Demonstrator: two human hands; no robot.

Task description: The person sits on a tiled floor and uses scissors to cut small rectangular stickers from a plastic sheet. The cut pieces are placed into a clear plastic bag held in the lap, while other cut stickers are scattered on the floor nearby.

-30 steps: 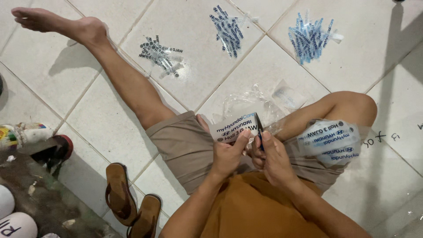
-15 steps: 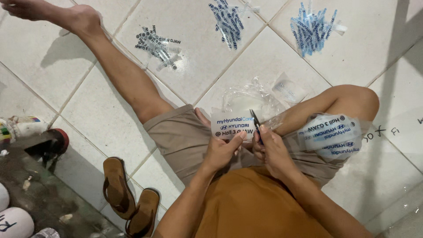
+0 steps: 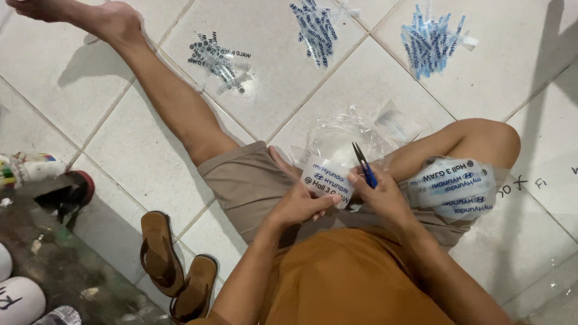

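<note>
Presently: left hand (image 3: 299,204) pinches printed white band (image 3: 328,180); right hand (image 3: 385,198) grips blue snips (image 3: 363,165), blades parted just above; best cut squarely.

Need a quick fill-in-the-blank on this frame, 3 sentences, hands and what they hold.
1. The right hand holds small snips with handles coloured ____.
2. The left hand holds a printed white ____ of tape.
3. A pair of brown ____ lies on the tiled floor beside the person's left leg.

Missing words: blue; roll; sandals
</note>
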